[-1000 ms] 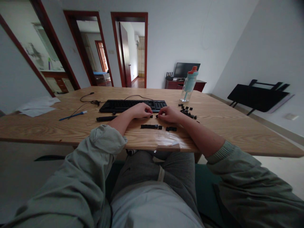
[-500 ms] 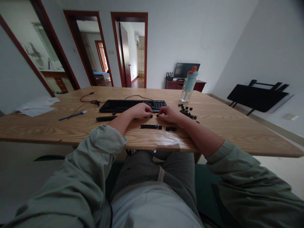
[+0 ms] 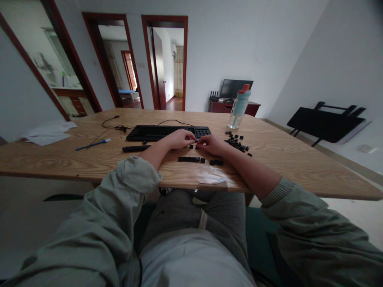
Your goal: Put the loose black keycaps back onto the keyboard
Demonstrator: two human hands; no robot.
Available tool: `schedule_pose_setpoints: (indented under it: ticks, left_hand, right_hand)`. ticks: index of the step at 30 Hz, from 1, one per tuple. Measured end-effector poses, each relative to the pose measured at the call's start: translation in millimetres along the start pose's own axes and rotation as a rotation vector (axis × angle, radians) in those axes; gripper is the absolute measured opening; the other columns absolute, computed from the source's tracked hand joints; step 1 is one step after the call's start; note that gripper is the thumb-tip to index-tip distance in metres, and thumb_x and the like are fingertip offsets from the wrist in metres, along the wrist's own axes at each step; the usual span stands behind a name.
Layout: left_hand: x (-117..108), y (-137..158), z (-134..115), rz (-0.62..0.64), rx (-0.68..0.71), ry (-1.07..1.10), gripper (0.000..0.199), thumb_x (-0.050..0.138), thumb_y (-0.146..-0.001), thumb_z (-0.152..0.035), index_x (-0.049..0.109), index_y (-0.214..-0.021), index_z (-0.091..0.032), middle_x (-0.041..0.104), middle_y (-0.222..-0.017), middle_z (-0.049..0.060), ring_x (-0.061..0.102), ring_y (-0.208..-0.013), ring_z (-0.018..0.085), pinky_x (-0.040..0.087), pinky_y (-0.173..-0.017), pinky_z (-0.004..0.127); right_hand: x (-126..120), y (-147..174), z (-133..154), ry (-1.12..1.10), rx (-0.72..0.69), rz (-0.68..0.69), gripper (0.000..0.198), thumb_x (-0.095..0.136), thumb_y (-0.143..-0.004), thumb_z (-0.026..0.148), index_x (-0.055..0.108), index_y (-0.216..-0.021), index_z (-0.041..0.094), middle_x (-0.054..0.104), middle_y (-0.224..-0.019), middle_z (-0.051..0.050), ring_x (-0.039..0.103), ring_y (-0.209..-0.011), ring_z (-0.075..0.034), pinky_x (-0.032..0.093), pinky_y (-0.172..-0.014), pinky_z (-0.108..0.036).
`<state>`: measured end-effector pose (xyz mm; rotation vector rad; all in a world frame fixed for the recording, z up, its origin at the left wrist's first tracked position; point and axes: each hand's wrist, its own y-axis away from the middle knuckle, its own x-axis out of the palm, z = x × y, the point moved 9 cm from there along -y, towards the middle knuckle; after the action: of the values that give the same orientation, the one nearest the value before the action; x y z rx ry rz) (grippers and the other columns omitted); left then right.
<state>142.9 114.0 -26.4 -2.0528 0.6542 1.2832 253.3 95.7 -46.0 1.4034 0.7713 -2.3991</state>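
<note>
My left hand [image 3: 181, 139] rests over the front edge of a black keyboard [image 3: 146, 133], fingers curled with the tips together. What they hold, if anything, is too small to make out. Just below its fingertips lies a black keycap [image 3: 191, 146]. My right hand [image 3: 212, 144] is close beside it, its thumb and fingers pinched on another small black keycap [image 3: 197, 146] at table level. Nearer to me, a row of keycaps [image 3: 188, 159] lies side by side, with a single keycap [image 3: 202, 160] at its right end and a shorter group [image 3: 216, 162] farther right.
A loose heap of keycaps [image 3: 237, 144] lies beyond my right wrist. Behind it stands a clear bottle [image 3: 239, 107] with a red lid. To the left are a long black bar [image 3: 136, 148], a blue brush [image 3: 93, 144], a cable [image 3: 119, 128] and white paper [image 3: 49, 132].
My fingertips have come slightly closer together. The keycap at my right fingertips has levelled from a tilt. The keycaps in front stay put; the view has shifted a little.
</note>
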Motion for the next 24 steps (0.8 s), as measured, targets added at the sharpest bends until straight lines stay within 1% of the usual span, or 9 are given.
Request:
schedule_pose_setpoints:
  ticks: [3,6,9,12,14,16,19,21,24]
  left_hand:
    - [3.0,-1.9,-7.5,0.004,0.036,0.012,0.033,0.06,-0.086,-0.031,0.076,-0.111,-0.015,0.076,-0.103,0.007,0.066,-0.085,0.018,0.048,-0.077,0.024]
    - [8.0,-2.6,-10.2,0.026,0.037,0.015,0.035,0.06,-0.087,-0.035,0.076,-0.109,-0.015,0.076,-0.1,0.007,0.065,-0.081,0.017,0.047,-0.075,0.024]
    - [15.9,-2.2,-9.3,0.07,0.029,0.021,0.035,0.063,-0.085,-0.038,0.077,-0.107,-0.015,0.076,-0.098,0.006,0.065,-0.082,0.016,0.046,-0.074,0.024]
    - [20.0,-3.0,-8.9,0.061,0.04,0.014,0.044,0.066,-0.083,-0.042,0.073,-0.117,-0.016,0.075,-0.104,0.007,0.065,-0.087,0.017,0.047,-0.078,0.024]
    - [21.0,-4.8,-9.1,0.038,0.052,0.008,0.051,0.067,-0.082,-0.044,0.069,-0.125,-0.017,0.074,-0.108,0.007,0.066,-0.089,0.017,0.047,-0.08,0.024]
    - [23.4,-7.4,-9.8,0.041,0.066,-0.006,0.049,0.067,-0.082,-0.043,0.069,-0.124,-0.017,0.073,-0.108,0.007,0.066,-0.092,0.018,0.047,-0.082,0.024]
    - [26.8,-10.1,-11.3,0.072,0.098,-0.043,0.036,0.065,-0.084,-0.039,0.076,-0.109,-0.016,0.075,-0.104,0.008,0.066,-0.094,0.019,0.047,-0.084,0.024]
    - [25.8,-9.7,-9.8,0.082,0.101,-0.058,0.031,0.064,-0.084,-0.036,0.078,-0.104,-0.016,0.075,-0.102,0.008,0.066,-0.092,0.018,0.047,-0.084,0.024]
    - [19.6,-4.9,-2.0,0.09,0.064,-0.057,0.029,0.064,-0.082,-0.032,0.078,-0.103,-0.017,0.076,-0.099,0.006,0.066,-0.087,0.017,0.047,-0.079,0.024]
  right_hand:
    - [-8.7,0.8,-2.1,-0.021,0.044,-0.029,0.029,0.058,-0.089,0.035,0.077,-0.1,0.015,0.073,-0.082,-0.004,0.057,-0.068,-0.014,0.041,-0.066,-0.024]
    - [-36.0,5.1,-20.7,-0.055,0.126,-0.183,0.03,0.056,-0.088,0.034,0.076,-0.094,0.013,0.072,-0.081,-0.006,0.057,-0.068,-0.015,0.042,-0.066,-0.025]
    - [-70.8,16.1,-55.3,-0.076,0.25,-0.383,0.029,0.057,-0.085,0.034,0.075,-0.089,0.012,0.072,-0.081,-0.008,0.059,-0.071,-0.017,0.044,-0.069,-0.028]
    - [-101.3,32.2,-93.7,-0.066,0.386,-0.554,0.031,0.056,-0.083,0.035,0.075,-0.09,0.012,0.072,-0.081,-0.009,0.06,-0.072,-0.019,0.045,-0.069,-0.03]
    - [-116.4,43.1,-114.7,-0.067,0.443,-0.648,0.032,0.056,-0.081,0.035,0.075,-0.091,0.011,0.071,-0.08,-0.01,0.061,-0.073,-0.02,0.045,-0.069,-0.03]
    - [-122.9,50.3,-131.0,-0.075,0.474,-0.666,0.032,0.055,-0.081,0.034,0.075,-0.091,0.011,0.071,-0.079,-0.009,0.06,-0.072,-0.02,0.045,-0.067,-0.03]
    - [-122.3,57.2,-147.5,-0.06,0.517,-0.603,0.029,0.057,-0.08,0.032,0.075,-0.09,0.012,0.069,-0.074,-0.007,0.059,-0.066,-0.018,0.044,-0.063,-0.029]
    - [-120.7,61.7,-153.0,-0.047,0.541,-0.569,0.027,0.057,-0.08,0.031,0.075,-0.09,0.012,0.069,-0.072,-0.007,0.058,-0.064,-0.017,0.044,-0.063,-0.028]
    - [-117.3,64.2,-153.6,-0.028,0.537,-0.524,0.026,0.058,-0.082,0.03,0.075,-0.089,0.012,0.07,-0.075,-0.008,0.06,-0.067,-0.018,0.044,-0.064,-0.029]
